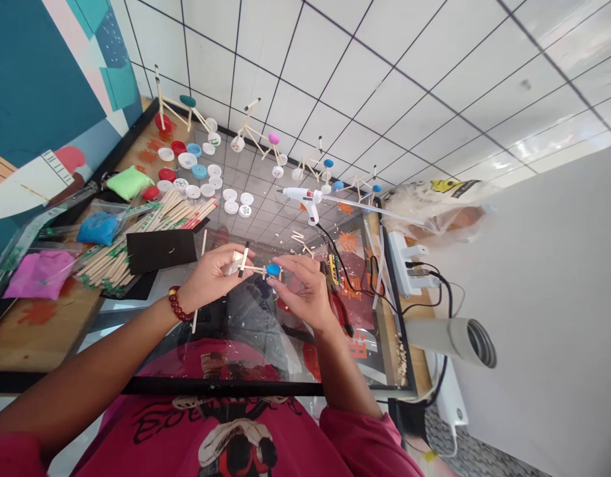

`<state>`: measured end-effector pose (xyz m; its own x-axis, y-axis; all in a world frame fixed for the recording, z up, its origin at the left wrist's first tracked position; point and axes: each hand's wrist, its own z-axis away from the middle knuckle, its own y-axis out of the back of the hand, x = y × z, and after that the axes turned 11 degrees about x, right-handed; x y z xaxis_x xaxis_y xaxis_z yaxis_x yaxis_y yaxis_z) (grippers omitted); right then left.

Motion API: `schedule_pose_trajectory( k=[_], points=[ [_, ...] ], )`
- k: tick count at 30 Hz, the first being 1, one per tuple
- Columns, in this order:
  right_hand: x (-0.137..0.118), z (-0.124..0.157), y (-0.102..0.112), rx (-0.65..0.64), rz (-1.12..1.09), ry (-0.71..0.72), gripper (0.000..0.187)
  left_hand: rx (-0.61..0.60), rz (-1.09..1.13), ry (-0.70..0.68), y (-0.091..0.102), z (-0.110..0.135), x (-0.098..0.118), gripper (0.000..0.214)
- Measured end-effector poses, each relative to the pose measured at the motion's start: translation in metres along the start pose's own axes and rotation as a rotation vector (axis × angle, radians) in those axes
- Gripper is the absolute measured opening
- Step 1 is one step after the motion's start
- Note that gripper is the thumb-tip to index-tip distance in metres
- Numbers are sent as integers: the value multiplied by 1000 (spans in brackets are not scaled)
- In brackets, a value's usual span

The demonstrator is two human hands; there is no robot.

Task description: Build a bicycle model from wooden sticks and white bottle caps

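1. Backed by a white-tiled wall (365, 79), with a glossy table (226, 324) in front; clock read from the held stick model, 12 toward the wall
2. Held up over the table, between both hands: small stick model (256, 268), long axis running roughly 9 to 3 o'clock, with a blue oval (273, 269) toward the 3 o'clock end and a black-tipped stick (244, 260) crossing near the 9 o'clock end, close to a 12-to-6 line
3. At 9 o'clock, left hand (216, 266) gripping the model's pale end, fingers curled round it
4. At 3 to 4 o'clock, right hand (308, 291) with fingers extended, fingertips above and thumb below the blue oval; cannot tell whether pinching it or only just beside it
5. Nearer to the blue oval: right hand; nearer to the black-tipped stick: left hand
6. At 1 o'clock, near the model: white glue gun (310, 207), nozzle toward 9
7. From 11 round to 2 o'clock, along the wall: other stick models (260, 138), each with a coloured oval
8. At 11 o'clock: bottle caps (187, 160) in white, red and blue
9. Toward 9 o'clock, past the left hand: bundled sticks (104, 262) and black card (161, 250)
10. At 4 o'clock, just beside the right hand: red-handled pliers (341, 311)
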<state>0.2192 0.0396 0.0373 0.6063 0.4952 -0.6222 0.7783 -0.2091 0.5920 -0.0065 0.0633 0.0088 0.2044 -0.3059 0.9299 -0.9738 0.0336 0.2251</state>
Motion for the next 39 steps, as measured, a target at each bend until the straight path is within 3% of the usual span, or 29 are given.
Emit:
schedule_pose_trajectory(
  k=[5,14,24,39],
  points=[
    [-1,0,7,29,-29,-25,40,0,-8,12,-1,0,2,14],
    [2,-3,2,13,-48,54,20,-1,-10,35,-3,0,3,15],
    [5,1,-6,65,-245,-163,13,9,8,26,-2,1,4,16],
    [0,0,-3,42,-43,38,18,26,44,35,-3,2,1,17]
  ],
)
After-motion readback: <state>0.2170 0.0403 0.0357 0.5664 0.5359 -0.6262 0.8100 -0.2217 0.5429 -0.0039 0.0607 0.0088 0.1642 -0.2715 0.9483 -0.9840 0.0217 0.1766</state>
